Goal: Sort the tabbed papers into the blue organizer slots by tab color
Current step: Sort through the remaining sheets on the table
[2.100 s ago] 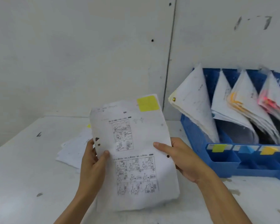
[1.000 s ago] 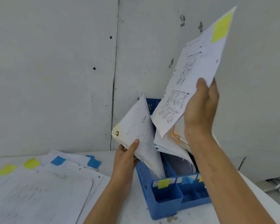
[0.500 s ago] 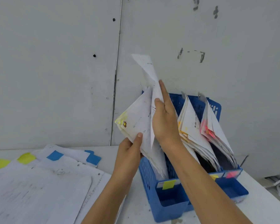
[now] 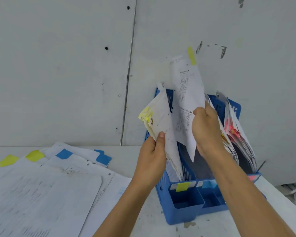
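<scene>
- Upright over the blue organizer (image 4: 183,212), the yellow-tabbed sheet (image 4: 188,100) is in our right hand (image 4: 206,132), whose fingers (image 4: 199,111) are curled round its right edge.
- Its yellow tab (image 4: 191,55) sticks up at the top, and its lower corner points down into the organizer's dark opening.
- Our left hand (image 4: 152,159) grips the yellow-tabbed bundle (image 4: 161,120) standing in the leftmost slot, thumb on the front face. The bundle leans left, with a gap between it and the sheet.
- On the organizer's front we see a yellow label (image 4: 182,186) and beside it a blue label (image 4: 208,183).
- Further right, pink-tabbed papers (image 4: 234,130) lean in their slot.
- Loose papers (image 4: 41,194) with yellow and blue tabs lie spread on the tabletop (image 4: 126,151), left of the organizer.
</scene>
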